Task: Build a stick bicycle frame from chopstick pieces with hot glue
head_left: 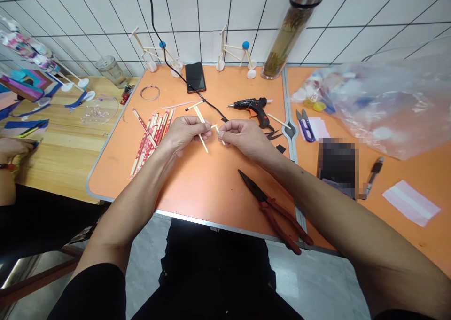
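Between the hands: a stick frame [202,122] is pinched by the left hand [185,132].
Right hand [243,136]: closed on a short stick piece [215,128], butted against the frame as if for joining.
Beyond: glue gun [254,107].
Left of grip: wrapped chopsticks [151,139].
Nearer right: pliers [275,209], laid within reach.

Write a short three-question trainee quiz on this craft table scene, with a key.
1. True or false: the pliers lie untouched on the orange table.
2. What does the left hand pinch? A. a wooden stick frame B. the phone C. scissors
3. Fill in: the glue gun lies beyond the ____ hand.

Key: 1 true; 2 A; 3 right.
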Demonstrator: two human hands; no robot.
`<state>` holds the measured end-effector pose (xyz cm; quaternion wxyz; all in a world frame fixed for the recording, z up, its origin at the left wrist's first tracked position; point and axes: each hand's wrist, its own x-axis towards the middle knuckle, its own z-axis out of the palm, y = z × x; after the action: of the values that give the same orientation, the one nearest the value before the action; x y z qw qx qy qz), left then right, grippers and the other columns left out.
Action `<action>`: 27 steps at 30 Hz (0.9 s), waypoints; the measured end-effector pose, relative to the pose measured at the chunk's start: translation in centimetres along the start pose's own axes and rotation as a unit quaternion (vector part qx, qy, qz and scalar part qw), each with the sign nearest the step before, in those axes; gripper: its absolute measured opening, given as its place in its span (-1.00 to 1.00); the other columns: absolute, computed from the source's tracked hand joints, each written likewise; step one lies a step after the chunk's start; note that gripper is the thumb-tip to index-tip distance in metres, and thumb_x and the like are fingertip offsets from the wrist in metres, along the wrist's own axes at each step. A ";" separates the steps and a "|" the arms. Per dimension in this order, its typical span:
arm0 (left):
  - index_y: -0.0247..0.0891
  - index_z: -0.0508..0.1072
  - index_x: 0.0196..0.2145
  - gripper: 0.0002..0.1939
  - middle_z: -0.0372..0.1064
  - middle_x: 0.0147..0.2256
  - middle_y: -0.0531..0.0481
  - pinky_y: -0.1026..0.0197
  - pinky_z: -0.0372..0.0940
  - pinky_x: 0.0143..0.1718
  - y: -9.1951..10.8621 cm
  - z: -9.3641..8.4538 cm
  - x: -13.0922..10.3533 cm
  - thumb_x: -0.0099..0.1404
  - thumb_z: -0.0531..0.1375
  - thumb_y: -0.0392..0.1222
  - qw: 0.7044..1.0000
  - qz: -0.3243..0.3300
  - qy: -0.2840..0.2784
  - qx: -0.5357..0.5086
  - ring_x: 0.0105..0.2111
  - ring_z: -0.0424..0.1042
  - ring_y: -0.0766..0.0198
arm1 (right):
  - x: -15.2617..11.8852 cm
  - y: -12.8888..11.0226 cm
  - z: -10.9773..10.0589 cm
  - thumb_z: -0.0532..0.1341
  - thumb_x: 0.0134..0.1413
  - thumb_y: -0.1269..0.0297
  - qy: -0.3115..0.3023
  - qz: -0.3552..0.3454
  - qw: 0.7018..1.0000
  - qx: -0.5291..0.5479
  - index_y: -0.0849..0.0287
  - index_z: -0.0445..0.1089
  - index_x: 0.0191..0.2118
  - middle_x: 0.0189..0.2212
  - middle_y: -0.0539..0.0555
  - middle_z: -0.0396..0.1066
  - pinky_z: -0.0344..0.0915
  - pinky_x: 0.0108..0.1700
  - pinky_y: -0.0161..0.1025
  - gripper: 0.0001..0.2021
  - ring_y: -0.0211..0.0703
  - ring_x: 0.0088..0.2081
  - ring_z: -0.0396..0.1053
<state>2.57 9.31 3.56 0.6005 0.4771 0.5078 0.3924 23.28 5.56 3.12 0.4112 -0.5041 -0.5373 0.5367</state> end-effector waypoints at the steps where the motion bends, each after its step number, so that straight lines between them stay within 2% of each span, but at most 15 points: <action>1: -0.34 0.67 -0.39 -0.69 0.60 -0.47 -0.02 0.30 0.45 -0.32 0.0 0.0 0.0 0.01 0.63 -0.14 1.000 0.000 -0.001 0.000 -0.46 0.53 0.35 | 0.0 0.0 0.0 0.42 0.00 0.28 -0.001 -0.002 1.000 -0.001 0.19 0.56 -0.36 -0.45 -0.02 0.50 0.27 -0.30 -0.27 -0.90 -0.28 -0.43 0.35; 12: -0.32 0.67 -0.39 -0.65 0.59 -0.47 -0.02 0.31 0.46 -0.34 -0.2 -0.1 0.2 0.01 0.65 -0.09 1.000 0.006 -0.006 0.001 -0.47 0.53 0.36 | -0.1 -0.3 0.1 0.39 0.03 0.33 0.003 -0.002 1.000 -0.011 0.18 0.55 -0.36 -0.47 -0.03 0.49 0.28 -0.30 -0.26 -0.94 -0.27 -0.43 0.35; 27: -0.33 0.67 -0.40 -0.67 0.59 -0.49 -0.02 0.31 0.43 -0.35 0.1 0.0 -0.1 -0.02 0.64 -0.12 1.000 0.003 -0.005 0.000 -0.48 0.51 0.36 | -0.3 -0.6 0.1 0.38 0.04 0.36 0.008 0.001 1.000 -0.014 0.18 0.54 -0.37 -0.48 -0.03 0.48 0.27 -0.29 -0.26 -0.96 -0.27 -0.43 0.34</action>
<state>2.55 9.28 3.71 0.6022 0.4805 0.5029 0.3919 23.14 5.30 3.77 0.4081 -0.5144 -0.5411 0.5253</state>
